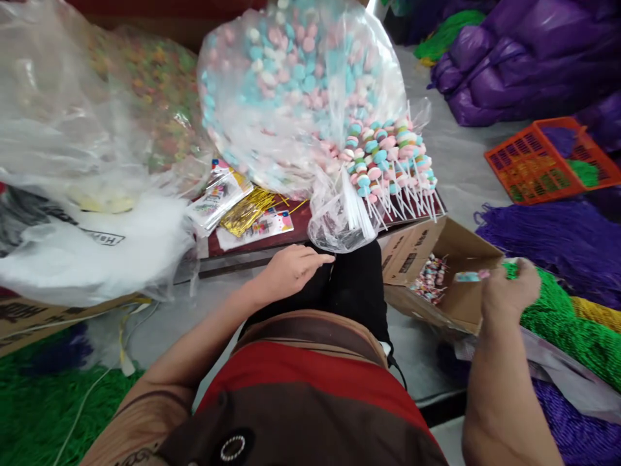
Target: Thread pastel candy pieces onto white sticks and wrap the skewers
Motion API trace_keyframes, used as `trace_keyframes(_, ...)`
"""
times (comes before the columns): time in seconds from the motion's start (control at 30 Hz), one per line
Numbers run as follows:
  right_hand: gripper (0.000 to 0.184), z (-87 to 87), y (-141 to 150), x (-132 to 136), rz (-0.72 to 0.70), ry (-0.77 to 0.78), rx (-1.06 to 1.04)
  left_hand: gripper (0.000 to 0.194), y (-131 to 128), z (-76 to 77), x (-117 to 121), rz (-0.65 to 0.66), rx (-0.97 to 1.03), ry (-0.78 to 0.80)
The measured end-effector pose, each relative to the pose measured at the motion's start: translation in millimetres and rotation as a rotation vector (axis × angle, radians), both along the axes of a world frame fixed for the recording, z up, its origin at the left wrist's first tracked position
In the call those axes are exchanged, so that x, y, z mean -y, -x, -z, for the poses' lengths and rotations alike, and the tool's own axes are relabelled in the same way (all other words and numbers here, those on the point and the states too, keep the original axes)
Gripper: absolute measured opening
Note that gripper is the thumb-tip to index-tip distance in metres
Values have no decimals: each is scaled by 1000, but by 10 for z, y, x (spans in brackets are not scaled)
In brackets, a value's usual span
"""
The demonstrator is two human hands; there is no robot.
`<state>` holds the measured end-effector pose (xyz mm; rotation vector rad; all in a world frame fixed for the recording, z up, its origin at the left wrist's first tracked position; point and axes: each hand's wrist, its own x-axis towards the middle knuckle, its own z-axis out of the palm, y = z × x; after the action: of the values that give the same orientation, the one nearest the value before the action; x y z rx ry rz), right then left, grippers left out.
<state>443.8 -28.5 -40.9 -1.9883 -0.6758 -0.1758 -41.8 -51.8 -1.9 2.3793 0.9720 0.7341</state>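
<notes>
My left hand [297, 270] is over my lap by the table's front edge, its fingers stretched out together and nothing seen in them. Out to the right, my right hand [513, 290] is closed above an open cardboard box [468, 243]. A blue-and-pink wrapped marshmallow stick [468, 276] pokes out leftward from its fingers, the rest hidden. Inside the box lie several wrapped marshmallow sticks [431, 278]. Unwrapped marshmallow skewers [383, 155] are heaped on the table's right end, beside a bag of white sticks [354, 210].
Large clear bags of pastel marshmallows [291, 71] and coloured gummies [165, 97] fill the table's back. Gold twist ties [247, 208] lie on printed packets [218, 200]. An orange crate [548, 162], purple bundles [538, 58] and green strands [572, 323] crowd the right floor.
</notes>
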Motion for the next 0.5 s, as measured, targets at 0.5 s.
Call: trace_keyframes(0.5, 17, -666, 2703, 85, -1230, -160, -198, 21, 508, 333, -660, -675, -426, -38)
